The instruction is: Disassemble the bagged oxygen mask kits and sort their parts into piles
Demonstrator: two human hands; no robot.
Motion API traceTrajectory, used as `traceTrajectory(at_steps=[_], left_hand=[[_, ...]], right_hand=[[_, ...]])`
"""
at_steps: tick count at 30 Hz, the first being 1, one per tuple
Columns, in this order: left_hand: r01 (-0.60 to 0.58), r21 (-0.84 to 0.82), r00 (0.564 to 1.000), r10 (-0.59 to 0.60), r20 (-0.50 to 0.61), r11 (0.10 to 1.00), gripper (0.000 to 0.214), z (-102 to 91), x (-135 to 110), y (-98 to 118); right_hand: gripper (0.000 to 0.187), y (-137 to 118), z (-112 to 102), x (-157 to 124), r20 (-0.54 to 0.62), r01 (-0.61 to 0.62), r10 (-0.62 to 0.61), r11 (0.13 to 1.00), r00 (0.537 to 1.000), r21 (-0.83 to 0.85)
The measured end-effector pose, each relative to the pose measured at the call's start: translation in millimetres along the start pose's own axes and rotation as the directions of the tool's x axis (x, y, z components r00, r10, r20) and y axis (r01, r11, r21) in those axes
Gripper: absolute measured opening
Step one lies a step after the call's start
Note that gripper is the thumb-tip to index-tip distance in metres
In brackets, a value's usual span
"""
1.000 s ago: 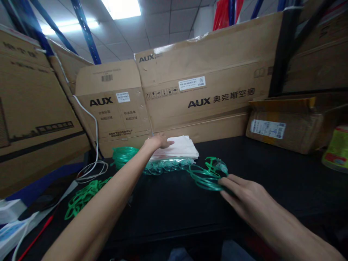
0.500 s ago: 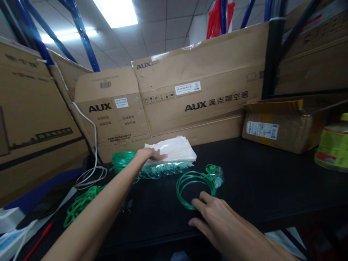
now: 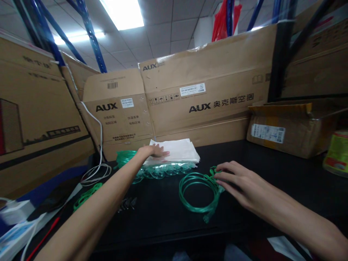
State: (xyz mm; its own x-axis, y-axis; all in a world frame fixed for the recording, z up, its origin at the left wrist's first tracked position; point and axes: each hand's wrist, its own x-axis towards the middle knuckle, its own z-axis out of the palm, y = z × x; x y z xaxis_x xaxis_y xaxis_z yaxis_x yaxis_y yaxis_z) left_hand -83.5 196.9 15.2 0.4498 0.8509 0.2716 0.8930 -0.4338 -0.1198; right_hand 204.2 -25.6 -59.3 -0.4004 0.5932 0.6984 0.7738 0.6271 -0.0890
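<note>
Head view: my left hand (image 3: 157, 150) lies spread on the flat white stack (image 3: 181, 150); right hand (image 3: 235, 177) fingers a thin bright-green strap (image 3: 212, 172), can't tell if gripped. Translucent green coiled tubing (image 3: 198, 209) sits just left; I'd pinch lightly.

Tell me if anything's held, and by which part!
Left hand lies on the white stack, holding nothing; right hand is at the green straps, grip unclear.

1. I read "AUX" on the carton panel (image 3: 116, 125) behind and left of the left hand (image 3: 158, 150).
2. Beyond both hands, the wide carton (image 3: 217, 69) shows me "AUX" and "AUX 奥克斯空调".
3. On its white label (image 3: 190, 90) I see "25".
</note>
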Motion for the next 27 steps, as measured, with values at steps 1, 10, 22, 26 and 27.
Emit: traceTrajectory(at_steps=[1, 10, 22, 26, 27], left_hand=[[0.013, -0.006, 1.000, -0.013, 0.003, 1.000, 0.060, -8.6, 0, 2], [-0.273, -0.378, 0.952, 0.194, -0.235, 0.885, 0.037, -45.1, -128, 106], [-0.359, -0.632, 0.932, 0.294, -0.211, 0.686, 0.016, 21.1, -199, 136], [-0.404, -0.548, 0.915, 0.313, -0.255, 0.733, 0.013, 21.0, -203, 131], [-0.399, -0.538, 0.916, 0.301, -0.264, 0.742, 0.011, 21.7, -204, 130]], right_hand=[[0.024, 3, 0, -3, 0.015, 0.019, -0.019, 1.000, 1.000, -0.005], [0.035, 24, 26, -34, 0.115, 0.061, -0.064, 0.998, 0.991, 0.028], [0.014, -44, 19, -18, 0.154, 0.056, -0.054, 0.998, 0.987, -0.004], [0.015, -47, 24, -18, 0.106, 0.059, -0.056, 0.998, 0.993, -0.021], [0.017, -46, 25, -18, 0.093, 0.062, -0.059, 0.998, 0.994, -0.029]])
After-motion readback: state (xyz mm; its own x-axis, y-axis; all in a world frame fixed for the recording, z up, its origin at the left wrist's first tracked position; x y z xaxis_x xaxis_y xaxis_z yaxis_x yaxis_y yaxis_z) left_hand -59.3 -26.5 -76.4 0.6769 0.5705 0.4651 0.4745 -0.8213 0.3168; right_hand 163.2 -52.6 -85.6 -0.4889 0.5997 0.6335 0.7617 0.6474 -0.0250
